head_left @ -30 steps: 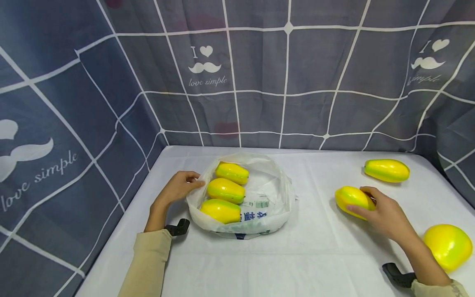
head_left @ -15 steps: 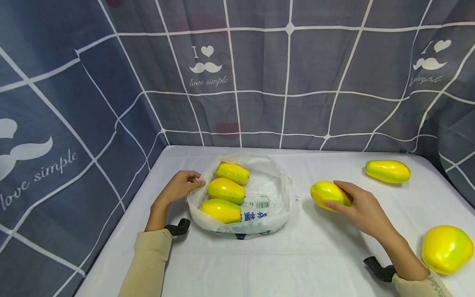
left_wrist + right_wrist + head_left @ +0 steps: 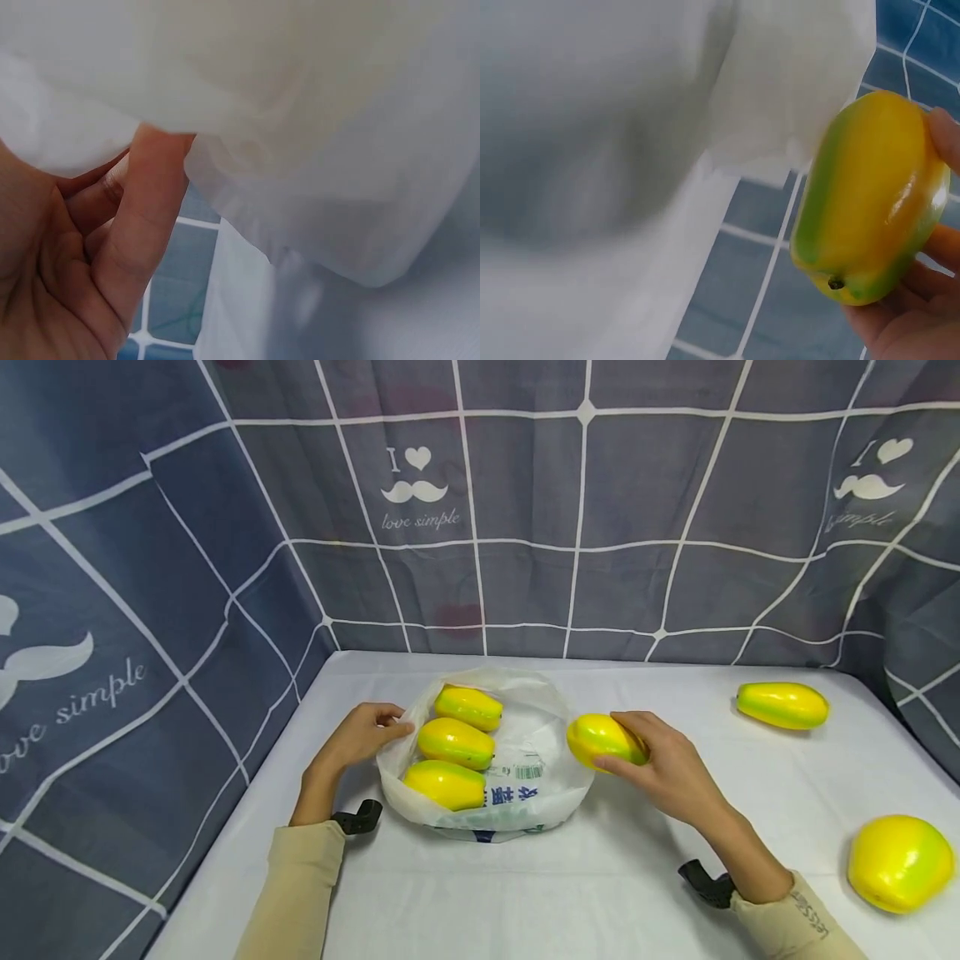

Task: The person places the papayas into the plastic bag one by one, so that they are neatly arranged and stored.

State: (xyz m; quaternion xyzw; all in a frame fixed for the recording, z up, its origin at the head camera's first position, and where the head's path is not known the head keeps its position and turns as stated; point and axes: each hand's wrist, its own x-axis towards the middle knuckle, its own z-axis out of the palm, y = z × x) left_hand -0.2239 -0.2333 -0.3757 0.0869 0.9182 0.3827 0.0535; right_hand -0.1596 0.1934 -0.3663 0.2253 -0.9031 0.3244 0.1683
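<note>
- Head: right of centre, the fruit (image 3: 600,737) is clamped in the right grip (image 3: 667,768) at the right side of the bag (image 3: 517,822); at centre-left, the left grip (image 3: 360,735) pinches the bag's edge.
- Left wrist: across the upper frame, the bag looks thin, limp and easily torn, so best pinched along its edge.
- Right wrist: at right of frame, the fruit looks stiff and glossy, perhaps slippery; its weight is unclear. Holding round its thick middle should be surest.

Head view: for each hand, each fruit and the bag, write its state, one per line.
Plastic bag: mouth open
Three bagged fruits: lying inside
Held fruit: gripped in one hand
Far fruit: lying on the table
Near fruit: resting on the table
Left hand: holding bag's rim
Right hand: gripping held fruit
</note>
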